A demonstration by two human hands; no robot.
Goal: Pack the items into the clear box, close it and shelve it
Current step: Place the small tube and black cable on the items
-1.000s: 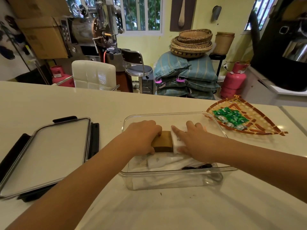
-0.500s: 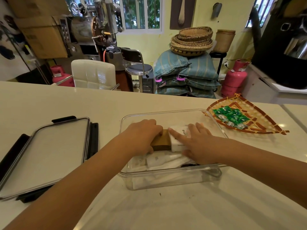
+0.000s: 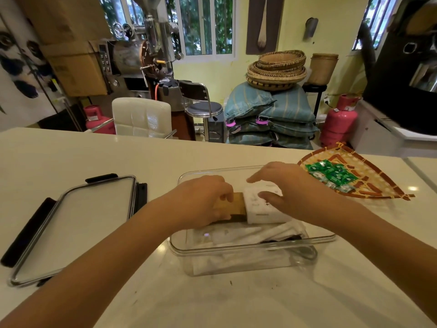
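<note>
The clear box (image 3: 248, 250) stands open on the white counter in front of me. Inside it lie white paper-wrapped items (image 3: 238, 234) and something dark near the front right corner. My left hand (image 3: 203, 200) grips a brown block (image 3: 235, 205) over the box. My right hand (image 3: 290, 192) holds a white packet (image 3: 261, 209) pressed against the block's right end, fingers curled over it. The box's clear lid (image 3: 78, 223) with black latches lies flat on the counter to the left.
A woven tray (image 3: 378, 183) holding several green sachets (image 3: 331, 174) sits at the right, close to the box. Beyond the counter's far edge are a white chair (image 3: 142, 117), a stool, stacked sacks, baskets and pink gas cylinders.
Both hands have lifted the brown block and white packet a little higher in the box. My right hand has shifted from lying flat on the packet to curling around it.
</note>
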